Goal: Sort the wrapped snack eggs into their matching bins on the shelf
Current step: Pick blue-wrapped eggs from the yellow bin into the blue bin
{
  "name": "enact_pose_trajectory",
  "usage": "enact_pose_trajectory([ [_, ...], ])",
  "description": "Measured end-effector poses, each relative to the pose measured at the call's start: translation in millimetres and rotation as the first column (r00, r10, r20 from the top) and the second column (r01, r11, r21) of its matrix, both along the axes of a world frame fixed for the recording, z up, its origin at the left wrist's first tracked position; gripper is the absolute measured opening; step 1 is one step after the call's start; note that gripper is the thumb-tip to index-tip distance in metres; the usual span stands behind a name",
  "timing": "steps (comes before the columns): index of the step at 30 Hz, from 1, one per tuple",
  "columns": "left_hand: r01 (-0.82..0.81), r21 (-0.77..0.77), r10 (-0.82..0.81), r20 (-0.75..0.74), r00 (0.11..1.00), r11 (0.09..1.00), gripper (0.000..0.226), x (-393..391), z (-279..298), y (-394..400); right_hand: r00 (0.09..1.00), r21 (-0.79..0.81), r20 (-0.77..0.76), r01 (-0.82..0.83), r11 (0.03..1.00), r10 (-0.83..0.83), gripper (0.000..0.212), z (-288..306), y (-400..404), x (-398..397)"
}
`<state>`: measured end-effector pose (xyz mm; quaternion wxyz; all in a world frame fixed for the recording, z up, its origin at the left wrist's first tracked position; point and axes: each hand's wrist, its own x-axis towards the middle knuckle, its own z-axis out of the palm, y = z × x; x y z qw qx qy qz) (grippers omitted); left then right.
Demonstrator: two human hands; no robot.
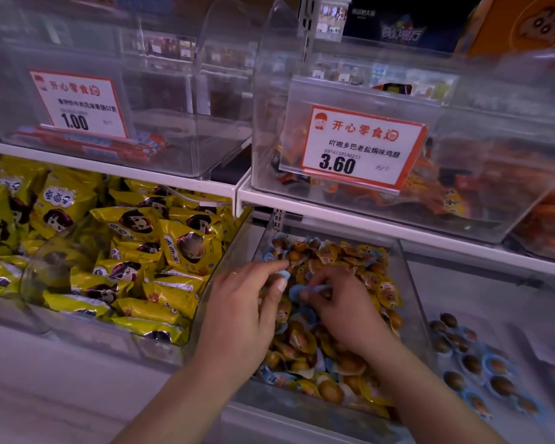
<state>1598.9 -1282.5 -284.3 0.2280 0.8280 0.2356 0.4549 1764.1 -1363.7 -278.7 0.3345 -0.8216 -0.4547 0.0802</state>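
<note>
A blue-wrapped snack egg (pixel 293 291) sits pinched between the curled fingertips of the right hand (pixel 337 310), low in the middle clear bin (pixel 412 283). Just left of those fingers, the left hand (pixel 245 310) pinches another blue-edged egg (pixel 284 274) between thumb and forefinger, its other fingers bent down into the pile. Both forearms reach up and forward from the bottom edge, palms down, wrists over the bin's near wall.

Under and around the fingers lies a mixed heap of wrapped eggs (pixel 340 347): brown eggs in yellow wrappers, with a few blue-wrapped ones among them. Right of the right hand, blue-wrapped eggs (pixel 471 366) lie spread thinly in the neighbouring bin. Left of the left hand, a bin holds yellow snack packets (pixel 125 251) printed with a cartoon face.

Above the fingers, the upper shelf carries clear bins with price tags reading 1.00 (pixel 77 104) and 3.60 (pixel 359 144).
</note>
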Motion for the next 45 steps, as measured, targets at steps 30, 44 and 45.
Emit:
enact_pose_trajectory([
  [30,0.287,-0.108,-0.305,-0.22,0.927,0.952,0.028,60.0,-9.0,-49.3,0.908,-0.334,-0.177,0.309,0.891,-0.381,0.02,6.9,-223.7,136.1],
  [44,0.011,0.023,-0.007,-0.158,0.987,1.0,0.025,-21.0,3.7,-5.3,0.986,0.442,0.039,0.126,0.888,-0.159,0.019,30.9,-125.2,47.7],
  [45,-0.012,0.01,0.013,-0.15,0.989,1.0,0.024,-29.3,3.3,-2.5,0.986,0.414,0.133,0.036,0.91,-0.099,0.021,30.8,-111.8,31.9],
])
